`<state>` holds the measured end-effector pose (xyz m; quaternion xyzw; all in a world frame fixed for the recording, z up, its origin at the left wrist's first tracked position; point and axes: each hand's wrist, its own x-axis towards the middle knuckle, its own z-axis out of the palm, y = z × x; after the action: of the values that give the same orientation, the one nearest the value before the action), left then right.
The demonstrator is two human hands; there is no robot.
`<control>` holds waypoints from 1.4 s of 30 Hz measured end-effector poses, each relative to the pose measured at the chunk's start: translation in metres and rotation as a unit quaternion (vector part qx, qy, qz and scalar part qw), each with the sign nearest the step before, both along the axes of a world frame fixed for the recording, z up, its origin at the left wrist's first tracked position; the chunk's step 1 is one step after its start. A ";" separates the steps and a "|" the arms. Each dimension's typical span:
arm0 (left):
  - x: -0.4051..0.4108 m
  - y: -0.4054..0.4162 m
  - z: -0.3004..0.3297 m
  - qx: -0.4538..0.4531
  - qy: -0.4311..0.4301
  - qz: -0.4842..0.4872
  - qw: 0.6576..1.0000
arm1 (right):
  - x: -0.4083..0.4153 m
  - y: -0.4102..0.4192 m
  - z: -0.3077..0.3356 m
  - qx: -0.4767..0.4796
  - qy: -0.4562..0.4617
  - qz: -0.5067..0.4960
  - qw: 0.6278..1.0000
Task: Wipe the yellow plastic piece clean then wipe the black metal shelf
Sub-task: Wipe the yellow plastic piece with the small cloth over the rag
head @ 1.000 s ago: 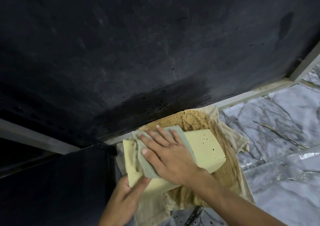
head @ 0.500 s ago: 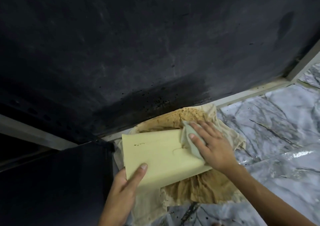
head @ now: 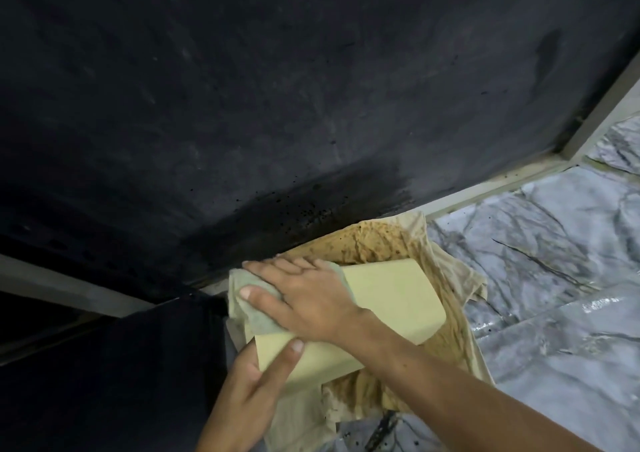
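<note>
The yellow plastic piece (head: 391, 299), gripped by the left hand (head: 249, 392), may slip free if the flat right hand (head: 308, 299) presses its cloth (head: 242, 301) harder.

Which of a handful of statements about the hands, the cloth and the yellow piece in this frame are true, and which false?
1. The right hand presses a grey-green wiping cloth onto the pale yellow rectangular plastic piece. True.
2. The left hand hangs free of that piece. False: it grips the near edge, thumb on top.
3. The piece lies on a brown-stained beige rag. True.
4. The cloth is wiping the black metal shelf. False: it lies on the yellow piece's left end.
</note>
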<state>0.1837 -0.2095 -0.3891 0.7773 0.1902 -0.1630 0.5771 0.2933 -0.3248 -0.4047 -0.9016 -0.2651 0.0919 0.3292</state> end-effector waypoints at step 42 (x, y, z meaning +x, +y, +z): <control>0.057 0.004 0.025 -0.114 0.142 0.172 0.968 | -0.024 -0.136 -0.068 -0.020 -0.102 -0.082 0.991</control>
<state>0.2408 -0.2057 -0.3640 0.6307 0.3816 -0.1908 0.6482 0.2697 -0.4610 -0.4727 -0.9314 -0.2205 -0.0227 0.2886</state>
